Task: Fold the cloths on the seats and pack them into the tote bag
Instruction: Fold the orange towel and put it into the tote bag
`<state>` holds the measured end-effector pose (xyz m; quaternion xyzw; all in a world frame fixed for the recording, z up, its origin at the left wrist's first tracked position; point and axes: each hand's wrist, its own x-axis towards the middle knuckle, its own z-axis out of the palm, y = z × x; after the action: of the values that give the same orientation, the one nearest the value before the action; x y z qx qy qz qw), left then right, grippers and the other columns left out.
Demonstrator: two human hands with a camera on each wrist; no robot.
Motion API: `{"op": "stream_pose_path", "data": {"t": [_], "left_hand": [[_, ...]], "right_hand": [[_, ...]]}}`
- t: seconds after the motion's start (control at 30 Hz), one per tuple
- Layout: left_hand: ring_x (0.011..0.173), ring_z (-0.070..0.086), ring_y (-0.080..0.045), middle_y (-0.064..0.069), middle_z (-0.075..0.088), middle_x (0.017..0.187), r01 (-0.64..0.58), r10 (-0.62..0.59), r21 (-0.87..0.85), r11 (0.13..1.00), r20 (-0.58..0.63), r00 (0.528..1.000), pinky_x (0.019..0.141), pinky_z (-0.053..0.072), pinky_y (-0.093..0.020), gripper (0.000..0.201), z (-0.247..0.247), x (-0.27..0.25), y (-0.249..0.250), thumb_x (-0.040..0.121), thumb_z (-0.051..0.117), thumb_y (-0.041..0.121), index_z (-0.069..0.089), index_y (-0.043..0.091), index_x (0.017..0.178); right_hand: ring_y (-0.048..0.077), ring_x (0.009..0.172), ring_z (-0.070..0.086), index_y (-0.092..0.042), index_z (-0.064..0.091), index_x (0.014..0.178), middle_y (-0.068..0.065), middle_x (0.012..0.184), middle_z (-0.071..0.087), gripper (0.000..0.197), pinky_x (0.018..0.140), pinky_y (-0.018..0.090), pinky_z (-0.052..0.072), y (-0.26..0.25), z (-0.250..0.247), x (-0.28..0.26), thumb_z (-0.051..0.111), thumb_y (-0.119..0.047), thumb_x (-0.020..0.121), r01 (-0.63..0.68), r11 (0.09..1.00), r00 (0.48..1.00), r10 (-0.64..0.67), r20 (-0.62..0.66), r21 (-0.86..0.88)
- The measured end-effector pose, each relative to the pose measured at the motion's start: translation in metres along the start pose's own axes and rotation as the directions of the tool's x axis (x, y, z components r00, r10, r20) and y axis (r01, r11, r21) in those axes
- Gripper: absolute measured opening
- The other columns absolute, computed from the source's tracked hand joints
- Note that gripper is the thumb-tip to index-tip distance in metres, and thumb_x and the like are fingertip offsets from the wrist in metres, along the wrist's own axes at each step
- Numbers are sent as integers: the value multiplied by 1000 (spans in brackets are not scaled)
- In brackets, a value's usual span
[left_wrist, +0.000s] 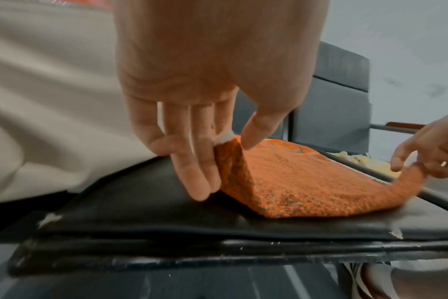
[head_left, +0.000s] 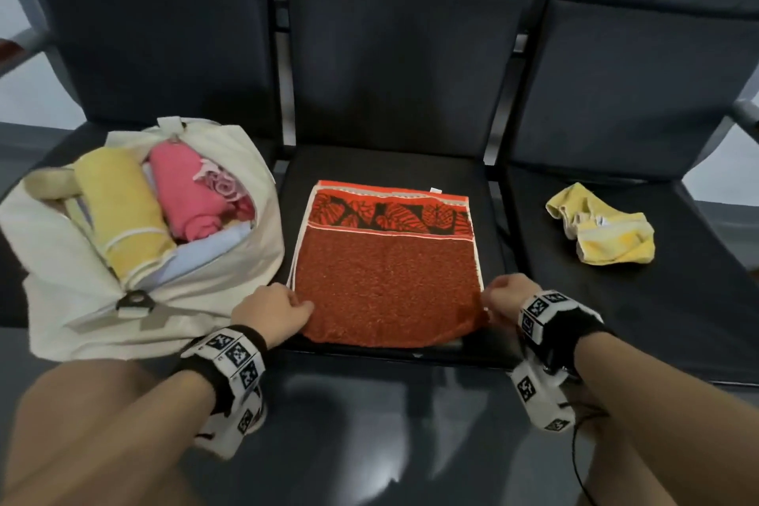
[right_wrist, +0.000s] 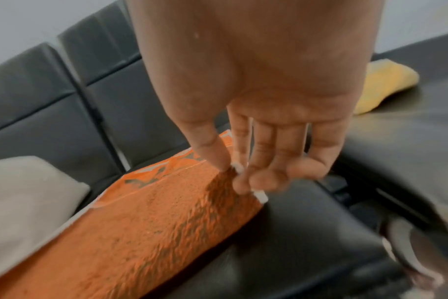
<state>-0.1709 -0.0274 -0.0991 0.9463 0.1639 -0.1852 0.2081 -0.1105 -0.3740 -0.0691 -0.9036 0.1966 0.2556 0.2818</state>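
An orange-red towel with a black leaf band lies on the middle seat. My left hand pinches the towel's near left corner between thumb and fingers. My right hand pinches the near right corner of the towel, lifting it slightly. The cream tote bag sits on the left seat, holding a rolled yellow cloth, a pink cloth and pale blue cloth. A crumpled yellow cloth lies on the right seat.
Dark seat backs rise behind all three seats. A metal armrest stands at the far right. The tote bag's side is close against my left hand. Glossy dark floor lies in front of the seats.
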Motion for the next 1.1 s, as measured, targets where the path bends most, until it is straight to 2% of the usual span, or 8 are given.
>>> {"op": "stream_pose_path", "data": {"t": [0.07,0.27,0.43,0.6,0.77,0.87,1.0,1.1], "left_hand": [[66,70,-17,3,72,74,25,-23,-83,996,17,1000,76,54,-28,31,5,6,-8,87,58,51,69,24,77],[75,56,-23,10,55,68,-79,32,-266,961,-179,983,69,42,-31,12,20,16,-15,81,68,23,56,24,84],[73,54,-21,5,57,70,-232,203,-275,933,-130,971,66,39,-29,14,16,40,-16,78,64,16,55,23,84],[80,63,-19,6,58,78,-278,277,-167,946,-35,960,72,48,-29,11,9,43,-21,81,57,24,50,27,90],[96,63,-23,5,61,101,-309,309,-92,947,-11,951,84,51,-37,17,6,37,-21,86,51,26,47,25,102],[96,63,-23,5,61,104,-301,301,-75,951,-14,954,81,52,-37,15,5,36,-21,87,51,25,41,28,98],[92,64,-22,5,62,101,-306,304,-79,949,-39,952,76,50,-33,13,-1,33,-17,84,51,27,43,25,94],[83,63,-20,6,63,92,-348,338,-123,929,-97,936,74,51,-34,12,-6,33,-9,82,51,31,45,23,88]], "right_hand": [[22,74,65,-11,69,89,4,73,67,18,64,25,49,-22,-2,1,66,-28,84,47,994,996,-54,-65,-97],[27,94,67,-16,72,95,9,99,70,25,82,32,55,-118,34,20,70,-34,78,196,947,959,-239,-151,-255],[22,80,68,-10,74,89,9,87,72,23,68,32,57,-212,76,51,73,-30,78,321,906,930,-357,-89,-275],[24,79,65,-9,67,101,10,100,67,36,66,30,54,-280,114,90,72,-38,80,300,879,937,-345,-62,-371],[32,100,63,-6,59,118,15,118,61,55,71,30,43,-307,150,116,65,-50,85,256,875,944,-318,-89,-411],[27,87,59,-4,59,113,13,107,61,54,68,30,44,-312,166,123,64,-51,86,234,867,948,-303,-92,-440],[31,103,63,-3,55,118,14,118,60,45,69,31,43,-318,164,125,67,-34,88,195,867,960,-264,-91,-458],[27,91,66,-6,61,109,7,96,63,32,66,27,46,-317,146,126,63,-32,90,216,900,970,-241,-21,-378]]}}
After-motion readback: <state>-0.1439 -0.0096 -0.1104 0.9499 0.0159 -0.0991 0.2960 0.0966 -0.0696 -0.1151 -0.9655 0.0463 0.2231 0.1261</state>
